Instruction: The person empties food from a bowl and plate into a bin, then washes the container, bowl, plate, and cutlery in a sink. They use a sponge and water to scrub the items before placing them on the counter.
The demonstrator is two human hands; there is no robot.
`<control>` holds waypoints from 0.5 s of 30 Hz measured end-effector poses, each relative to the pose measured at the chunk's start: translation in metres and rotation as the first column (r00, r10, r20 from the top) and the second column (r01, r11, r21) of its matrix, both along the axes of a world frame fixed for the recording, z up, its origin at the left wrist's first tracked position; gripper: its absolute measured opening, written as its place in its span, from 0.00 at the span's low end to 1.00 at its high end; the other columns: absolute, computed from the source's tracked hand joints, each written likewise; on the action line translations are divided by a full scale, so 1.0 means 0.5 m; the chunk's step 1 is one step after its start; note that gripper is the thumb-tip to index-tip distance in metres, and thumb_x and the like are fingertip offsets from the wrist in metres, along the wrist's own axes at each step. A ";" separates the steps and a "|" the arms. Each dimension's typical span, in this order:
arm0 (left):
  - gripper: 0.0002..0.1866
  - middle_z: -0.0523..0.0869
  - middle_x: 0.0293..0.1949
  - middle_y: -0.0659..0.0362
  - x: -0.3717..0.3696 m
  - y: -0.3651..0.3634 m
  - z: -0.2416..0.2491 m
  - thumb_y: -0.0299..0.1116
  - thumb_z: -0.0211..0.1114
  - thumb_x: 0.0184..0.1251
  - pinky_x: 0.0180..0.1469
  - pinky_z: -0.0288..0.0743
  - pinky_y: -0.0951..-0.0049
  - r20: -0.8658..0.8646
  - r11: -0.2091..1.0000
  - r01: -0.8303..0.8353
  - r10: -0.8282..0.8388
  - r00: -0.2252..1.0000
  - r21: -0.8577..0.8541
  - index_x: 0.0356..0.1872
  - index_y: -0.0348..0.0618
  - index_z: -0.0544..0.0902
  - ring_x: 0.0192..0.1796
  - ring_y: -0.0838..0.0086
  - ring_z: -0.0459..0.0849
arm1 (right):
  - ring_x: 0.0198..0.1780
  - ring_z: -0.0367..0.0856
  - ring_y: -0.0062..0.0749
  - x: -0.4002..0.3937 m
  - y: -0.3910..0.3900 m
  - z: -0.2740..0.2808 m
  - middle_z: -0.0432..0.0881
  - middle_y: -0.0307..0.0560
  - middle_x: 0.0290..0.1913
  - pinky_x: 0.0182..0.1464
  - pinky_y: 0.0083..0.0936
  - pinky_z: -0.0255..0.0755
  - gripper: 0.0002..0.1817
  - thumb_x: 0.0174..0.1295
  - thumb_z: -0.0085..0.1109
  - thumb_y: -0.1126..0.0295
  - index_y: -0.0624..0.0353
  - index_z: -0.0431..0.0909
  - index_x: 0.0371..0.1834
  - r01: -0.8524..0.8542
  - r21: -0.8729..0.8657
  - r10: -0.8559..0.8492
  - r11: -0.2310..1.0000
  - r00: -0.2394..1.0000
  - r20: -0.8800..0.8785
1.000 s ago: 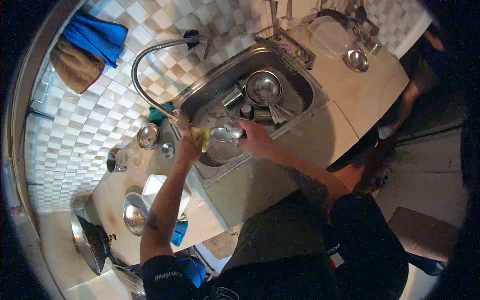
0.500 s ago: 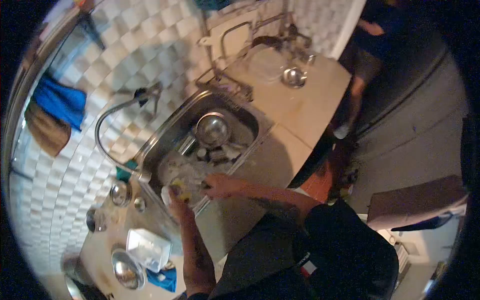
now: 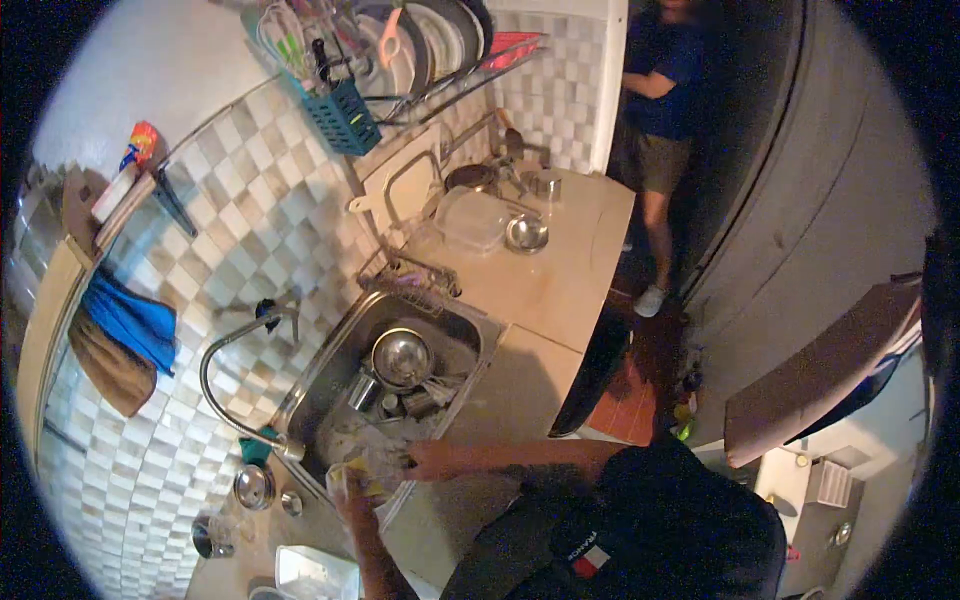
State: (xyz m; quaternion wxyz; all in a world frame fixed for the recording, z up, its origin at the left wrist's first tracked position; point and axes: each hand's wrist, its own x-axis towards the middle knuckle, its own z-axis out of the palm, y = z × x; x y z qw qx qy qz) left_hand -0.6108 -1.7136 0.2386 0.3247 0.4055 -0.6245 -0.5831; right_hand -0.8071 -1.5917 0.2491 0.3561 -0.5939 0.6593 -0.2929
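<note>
A: Where are the hands, pls?

B: Both at the near edge of the sink (image 3: 470,330). Left hand (image 3: 352,487) comes up from below, forearm nearly vertical, fingers closed on a yellow sponge (image 3: 362,470). Right hand (image 3: 428,460) reaches in from the right, forearm approx. level.

A: Right hand grasping smth?

B: I cannot tell, too small & blurred. It is just beside the sponge. Steel bowl (image 3: 400,356) lies further back in the sink, w/ cups near it.

The sink (image 3: 470,335) sits in the worktop (image 3: 560,280), with a bowl (image 3: 400,357) and cups inside it. The tap (image 3: 225,365) stands at its left. Both hands (image 3: 425,460) are at the sink's near edge. A dish rack (image 3: 420,50) hangs above the worktop.
</note>
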 end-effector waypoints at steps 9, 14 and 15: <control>0.20 0.81 0.37 0.58 -0.011 -0.090 -0.027 0.42 0.61 0.68 0.39 0.77 0.68 -0.017 0.996 0.083 -0.083 0.996 0.005 0.50 0.34 0.75 0.38 0.67 0.81 | 0.32 0.79 0.45 0.033 -0.050 -0.033 0.81 0.60 0.30 0.40 0.43 0.73 0.35 0.60 0.55 0.39 0.67 0.78 0.45 0.062 -0.100 -0.044 0.993 0.985 0.166; 0.11 0.77 0.31 0.62 0.003 -0.122 -0.070 0.40 0.58 0.70 0.34 0.74 0.70 0.159 0.949 0.059 -0.009 0.987 -0.311 0.40 0.43 0.75 0.33 0.75 0.78 | 0.29 0.77 0.41 0.040 -0.007 0.053 0.81 0.58 0.28 0.38 0.41 0.73 0.35 0.61 0.54 0.39 0.66 0.79 0.45 0.097 -0.042 -0.091 0.994 0.986 0.136; 0.10 0.77 0.30 0.62 0.009 -0.119 -0.152 0.40 0.58 0.69 0.33 0.74 0.70 0.089 0.971 0.026 -0.004 0.996 -0.239 0.39 0.44 0.74 0.32 0.75 0.77 | 0.30 0.78 0.41 0.029 0.005 0.081 0.81 0.57 0.29 0.38 0.41 0.73 0.35 0.61 0.54 0.38 0.66 0.79 0.45 0.080 -0.017 -0.077 0.997 0.991 0.108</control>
